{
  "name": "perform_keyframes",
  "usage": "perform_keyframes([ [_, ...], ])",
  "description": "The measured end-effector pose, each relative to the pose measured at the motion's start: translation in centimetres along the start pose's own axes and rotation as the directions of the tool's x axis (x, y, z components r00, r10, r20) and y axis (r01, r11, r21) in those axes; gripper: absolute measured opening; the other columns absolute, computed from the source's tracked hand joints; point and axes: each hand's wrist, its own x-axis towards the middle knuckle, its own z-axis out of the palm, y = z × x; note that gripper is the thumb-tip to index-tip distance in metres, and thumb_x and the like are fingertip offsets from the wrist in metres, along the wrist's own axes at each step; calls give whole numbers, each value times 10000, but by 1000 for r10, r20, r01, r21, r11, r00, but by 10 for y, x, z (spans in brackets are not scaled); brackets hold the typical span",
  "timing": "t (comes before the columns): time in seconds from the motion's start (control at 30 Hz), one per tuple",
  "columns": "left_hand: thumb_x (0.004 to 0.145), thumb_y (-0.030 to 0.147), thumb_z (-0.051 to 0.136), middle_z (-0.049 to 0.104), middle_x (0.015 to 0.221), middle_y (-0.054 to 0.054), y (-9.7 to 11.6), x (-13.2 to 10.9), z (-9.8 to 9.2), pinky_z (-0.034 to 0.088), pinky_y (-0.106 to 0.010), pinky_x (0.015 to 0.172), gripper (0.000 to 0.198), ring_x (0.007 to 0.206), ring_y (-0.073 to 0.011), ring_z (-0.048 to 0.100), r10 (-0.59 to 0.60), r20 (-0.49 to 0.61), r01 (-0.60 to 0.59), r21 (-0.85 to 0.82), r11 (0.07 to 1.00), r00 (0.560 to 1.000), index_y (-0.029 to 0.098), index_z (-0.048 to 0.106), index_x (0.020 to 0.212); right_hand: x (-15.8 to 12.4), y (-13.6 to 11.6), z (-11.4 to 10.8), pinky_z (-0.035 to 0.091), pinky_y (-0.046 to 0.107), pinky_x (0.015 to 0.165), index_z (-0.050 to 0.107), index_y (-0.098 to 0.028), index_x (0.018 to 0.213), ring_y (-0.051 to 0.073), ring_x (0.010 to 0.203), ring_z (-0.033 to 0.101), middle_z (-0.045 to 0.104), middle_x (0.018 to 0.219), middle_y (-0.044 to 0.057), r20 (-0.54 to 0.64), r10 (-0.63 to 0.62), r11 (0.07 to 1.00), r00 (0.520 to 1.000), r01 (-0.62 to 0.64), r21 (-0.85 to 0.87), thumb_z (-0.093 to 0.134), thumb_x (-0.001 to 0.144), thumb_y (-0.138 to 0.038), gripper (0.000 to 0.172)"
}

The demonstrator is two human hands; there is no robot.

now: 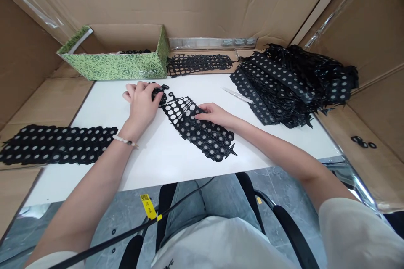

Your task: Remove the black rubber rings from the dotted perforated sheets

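Note:
My left hand (142,105) lies at the upper end of a black perforated sheet of rings (198,130), its fingertips closed on a small cluster of black rings (159,94) torn partly from the sheet. My right hand (214,114) rests flat on the sheet's middle, pressing on it with nothing gripped. The sheet lies diagonally on a white board (158,155). A few single rings sit near my left fingertips. A beaded bracelet circles my left wrist.
A green patterned box (113,65) stands at the back left. Behind the board lies another black strip (199,64). A tall pile of black sheets (284,88) sits at the right, with a white plastic strip (237,95) beside it. Another sheet (53,145) lies left; cardboard walls surround everything.

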Motion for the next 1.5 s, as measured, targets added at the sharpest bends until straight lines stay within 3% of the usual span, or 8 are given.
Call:
perform_keyframes([
  [0.07,961,503,491,665,947,-120,11,-4,-1,316,-529,942,355,1046,-331,506,139,151,-135,-40,990,979,211,679,893,0,-1,0,467,322,832,676,-167,820,185,818,636,720,855,19,-9,7,1000,1000,-7,1,731,734,-322,185],
  [0.17,940,535,516,611,731,-48,24,-8,0,303,-482,958,412,850,-254,534,382,447,-338,-179,924,809,202,602,713,2,-1,0,448,302,798,669,-168,798,172,784,612,698,800,-1,-14,5,1000,1000,-5,-2,693,737,-311,157],
  [0.27,924,582,524,598,701,-25,25,-11,6,293,-449,951,446,800,-230,520,473,556,-374,-290,881,683,201,578,699,3,0,-1,438,297,800,667,-168,799,166,784,598,691,788,-9,-13,-5,1000,1000,5,-14,681,735,-313,160],
  [0.43,980,520,413,608,775,-29,17,-10,11,281,-422,953,400,892,-244,511,468,541,-331,-334,882,699,218,597,793,2,1,-2,440,309,838,659,-165,796,171,806,605,700,817,0,-15,-7,1000,1000,7,-2,694,718,-313,170],
  [0.67,855,601,635,678,964,-46,20,-13,11,266,-407,974,385,1023,-275,510,466,567,-338,-322,884,679,234,651,973,2,-3,0,447,334,863,699,-156,839,193,842,616,712,843,9,-51,-25,994,998,19,-106,724,713,-368,248],
  [0.87,853,601,658,686,917,-37,20,-17,23,263,-417,966,377,972,-263,522,527,527,-401,-342,850,667,230,667,920,-2,-8,-1,432,361,951,727,-148,859,201,891,623,713,860,1,-65,47,975,997,-60,-215,847,583,-340,357],
  [1.07,857,575,672,641,897,-44,30,-22,14,285,-416,966,357,965,-265,489,540,482,-402,-365,839,690,220,636,870,-1,-1,-3,427,398,1012,639,-172,889,199,947,608,681,925,-13,0,-47,996,999,46,-71,829,604,-320,373],
  [1.5,1016,497,364,577,924,-80,35,-29,20,319,-477,988,366,957,-289,488,551,519,-356,-432,829,653,219,587,930,2,3,-9,361,431,1147,547,-199,1110,226,1143,571,640,1119,17,47,-146,986,988,150,-77,814,655,-279,534],
])
